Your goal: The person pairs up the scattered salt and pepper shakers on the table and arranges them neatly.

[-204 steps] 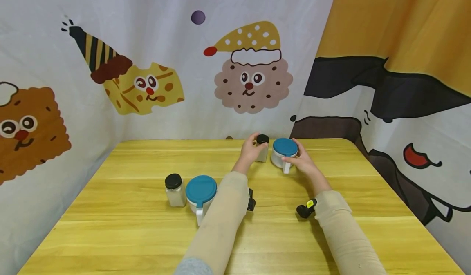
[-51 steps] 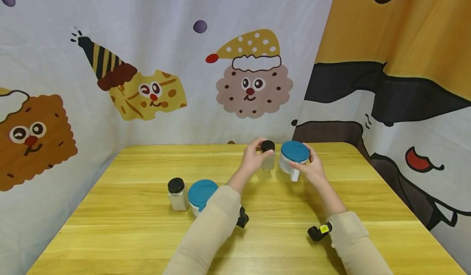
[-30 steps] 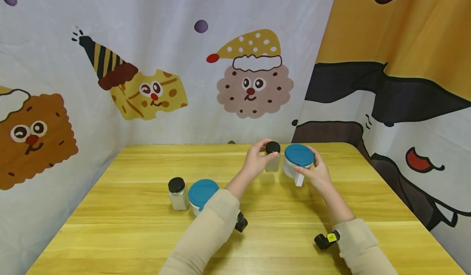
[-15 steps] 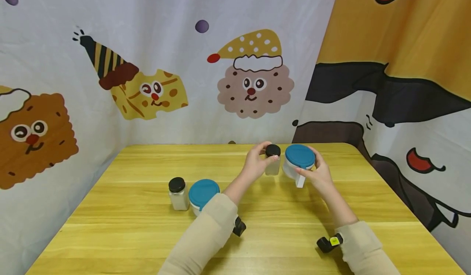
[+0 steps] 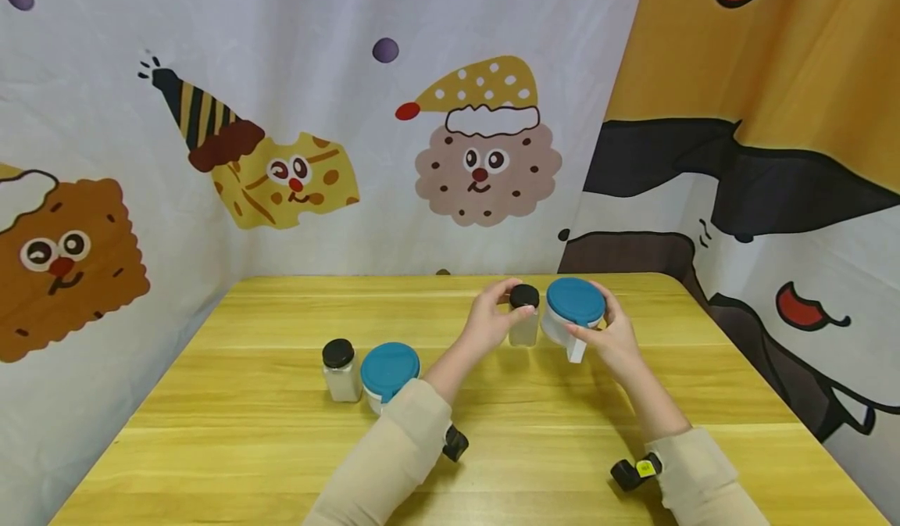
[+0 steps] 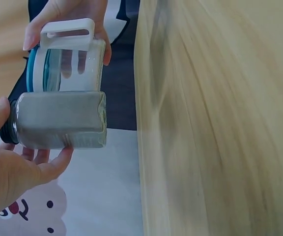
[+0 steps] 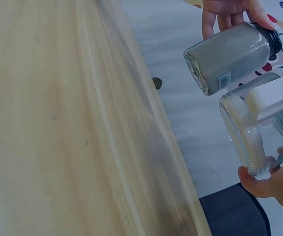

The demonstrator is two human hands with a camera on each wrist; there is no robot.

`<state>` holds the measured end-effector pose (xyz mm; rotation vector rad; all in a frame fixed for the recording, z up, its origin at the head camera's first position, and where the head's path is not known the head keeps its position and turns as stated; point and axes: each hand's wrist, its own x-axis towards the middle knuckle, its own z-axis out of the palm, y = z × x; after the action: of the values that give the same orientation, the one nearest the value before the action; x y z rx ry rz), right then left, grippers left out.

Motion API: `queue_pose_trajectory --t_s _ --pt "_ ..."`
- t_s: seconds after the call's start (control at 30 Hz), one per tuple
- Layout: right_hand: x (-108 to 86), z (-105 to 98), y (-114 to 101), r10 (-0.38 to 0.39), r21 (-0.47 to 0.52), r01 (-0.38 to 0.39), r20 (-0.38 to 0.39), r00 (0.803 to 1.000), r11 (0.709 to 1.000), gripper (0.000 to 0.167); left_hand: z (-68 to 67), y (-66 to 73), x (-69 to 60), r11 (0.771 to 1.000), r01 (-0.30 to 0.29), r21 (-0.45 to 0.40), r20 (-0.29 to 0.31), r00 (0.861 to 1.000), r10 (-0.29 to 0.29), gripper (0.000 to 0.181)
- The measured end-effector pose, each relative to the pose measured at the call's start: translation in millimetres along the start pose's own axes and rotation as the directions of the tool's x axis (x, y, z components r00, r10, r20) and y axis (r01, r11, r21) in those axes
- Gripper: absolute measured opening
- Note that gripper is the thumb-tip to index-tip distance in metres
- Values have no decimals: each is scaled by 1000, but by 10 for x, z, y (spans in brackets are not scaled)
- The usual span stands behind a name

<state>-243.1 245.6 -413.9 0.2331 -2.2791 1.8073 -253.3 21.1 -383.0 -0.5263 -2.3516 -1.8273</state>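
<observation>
My left hand grips a square glass jar by its upper part, thumb near the black lid. In the left wrist view the jar looks filled with something greyish. To its right, my right hand holds a clear glass seasoning pot with a blue lid and white handle, fingers around its side. Both wrist views show the jar and the pot off the tabletop, side by side and close together; whether they touch I cannot tell.
A second black-lidded jar with pale contents stands on the wooden table at the left. Beside it is another blue-lidded pot, partly hidden by my left sleeve. A patterned curtain hangs behind the table.
Both hands, with the jar and the pot held, have come nearer to me and shifted right from the table's back edge. The other jar and pot stay in place.
</observation>
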Motion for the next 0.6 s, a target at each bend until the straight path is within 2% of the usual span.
queue_pose_trajectory --t_s 0.6 --pt "-91 -30 -54 -16 17 16 18 1000 1000 89 -12 14 -108 999 -9 -36 6 1000 9 43"
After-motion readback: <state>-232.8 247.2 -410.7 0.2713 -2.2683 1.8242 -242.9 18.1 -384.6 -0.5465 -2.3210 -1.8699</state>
